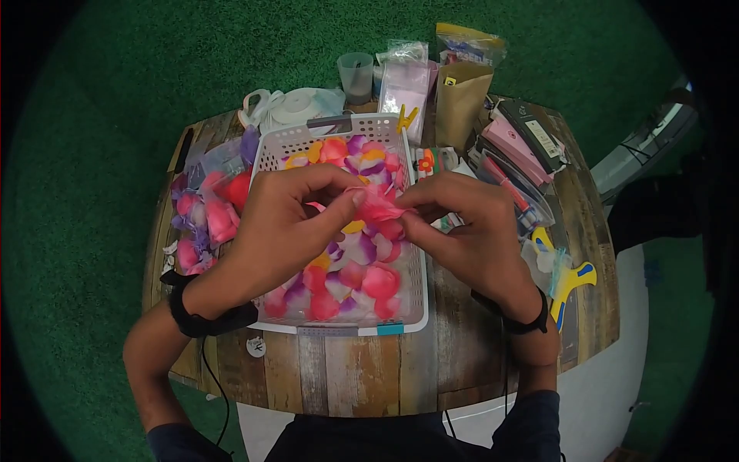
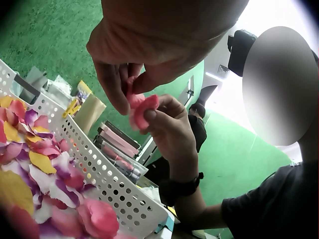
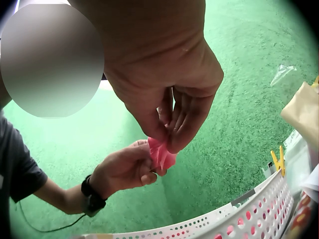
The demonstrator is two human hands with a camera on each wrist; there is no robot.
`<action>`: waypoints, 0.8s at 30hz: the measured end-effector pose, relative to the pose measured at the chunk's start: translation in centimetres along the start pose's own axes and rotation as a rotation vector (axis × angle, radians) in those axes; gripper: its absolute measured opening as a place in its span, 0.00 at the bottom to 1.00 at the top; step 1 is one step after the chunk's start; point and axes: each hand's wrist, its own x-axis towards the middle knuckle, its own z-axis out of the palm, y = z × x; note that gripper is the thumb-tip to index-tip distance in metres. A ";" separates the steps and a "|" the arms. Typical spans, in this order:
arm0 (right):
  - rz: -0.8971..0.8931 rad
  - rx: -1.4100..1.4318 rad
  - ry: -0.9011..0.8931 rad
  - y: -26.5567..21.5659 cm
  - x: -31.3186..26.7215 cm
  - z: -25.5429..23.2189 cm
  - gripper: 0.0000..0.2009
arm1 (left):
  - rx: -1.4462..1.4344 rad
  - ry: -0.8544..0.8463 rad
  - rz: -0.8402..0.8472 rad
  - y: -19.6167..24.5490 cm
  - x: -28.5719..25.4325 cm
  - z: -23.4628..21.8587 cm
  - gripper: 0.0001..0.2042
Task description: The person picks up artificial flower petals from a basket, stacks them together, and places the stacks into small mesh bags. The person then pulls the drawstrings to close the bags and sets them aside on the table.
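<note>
Above a white perforated basket (image 1: pixel 418 292) full of pink, purple, white and yellow petals (image 1: pixel 358 250), both hands hold one pink petal piece (image 1: pixel 377 205). The left hand (image 1: pixel 286 219) pinches its left side between thumb and fingers; the right hand (image 1: pixel 468 223) pinches its right side. In the left wrist view the pink piece (image 2: pixel 142 110) spans the two hands, curled and creased. The right wrist view shows the same pink piece (image 3: pixel 162 155) below the right hand's fingertips, with the left hand (image 3: pixel 124 168) at its other side.
Bags of petals (image 1: pixel 208 212) lie left of the basket. Behind it stand a ribbon roll (image 1: pixel 296 106), a cup (image 1: pixel 356 77) and a brown paper bag (image 1: pixel 462 104). At the right are boxes (image 1: pixel 526 138) and a yellow-blue tool (image 1: pixel 573 289). A yellow clip (image 1: pixel 406 118) grips the basket's rim.
</note>
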 end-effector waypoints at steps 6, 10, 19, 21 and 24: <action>-0.021 0.100 -0.124 -1.5 -0.1 -1.1 0.10 | 0.110 0.003 -0.033 0.5 0.2 0.0 0.08; -0.108 -0.105 -0.182 -1.8 -0.5 -0.2 0.12 | 0.325 -0.082 0.104 0.7 0.0 0.6 0.06; -0.201 -0.267 -0.187 -1.5 -0.7 0.2 0.14 | 0.541 -0.140 0.373 0.9 0.0 0.9 0.07; -0.193 -0.267 -0.194 -1.4 -0.7 0.0 0.14 | 0.530 -0.146 0.365 1.0 0.0 0.7 0.07; -0.190 -0.230 -0.133 -1.1 -0.5 0.0 0.12 | 0.526 -0.153 0.372 1.2 -0.1 0.3 0.10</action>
